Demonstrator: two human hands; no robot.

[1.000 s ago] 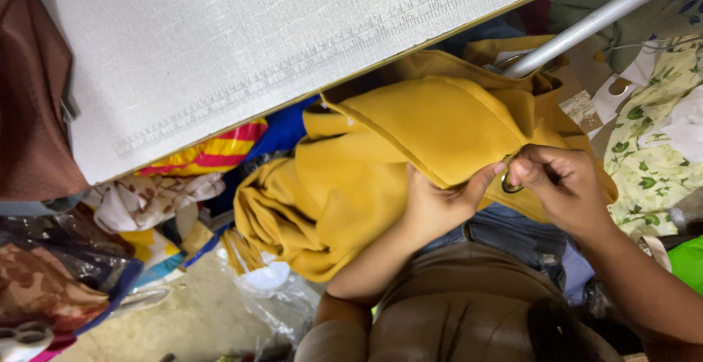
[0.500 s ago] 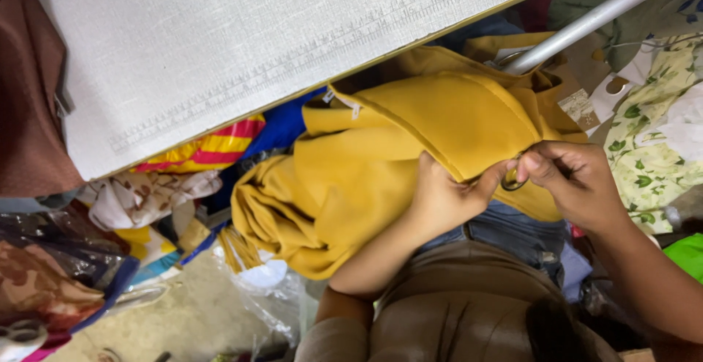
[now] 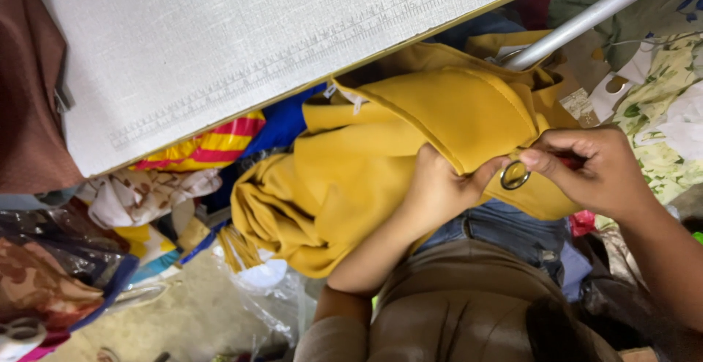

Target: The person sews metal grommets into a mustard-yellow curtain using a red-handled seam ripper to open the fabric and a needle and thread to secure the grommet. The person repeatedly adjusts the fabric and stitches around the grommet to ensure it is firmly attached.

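Observation:
A large mustard-yellow cloth (image 3: pixel 366 164) lies bunched over my lap and hangs from under the table edge. Its folded hem carries a round metal eyelet ring (image 3: pixel 515 175). My left hand (image 3: pixel 437 190) pinches the cloth just left of the ring, thumb stretched toward it. My right hand (image 3: pixel 594 168) grips the hem on the ring's right side, with its thumb tip resting on the ring's upper edge. Both hands hold the cloth taut around the eyelet.
A white textured board (image 3: pixel 256 39) with ruler marks along its edge fills the top. A metal pole (image 3: pixel 593 14) slants across the upper right. Piles of striped and patterned cloth (image 3: pixel 198 146) lie at the left, floral fabric (image 3: pixel 652 105) at the right, plastic bags (image 3: pixel 271 289) below.
My right hand has shifted slightly along the hem, and the metal ring shows more plainly between the two thumbs. The cloth has been pulled a little flatter.

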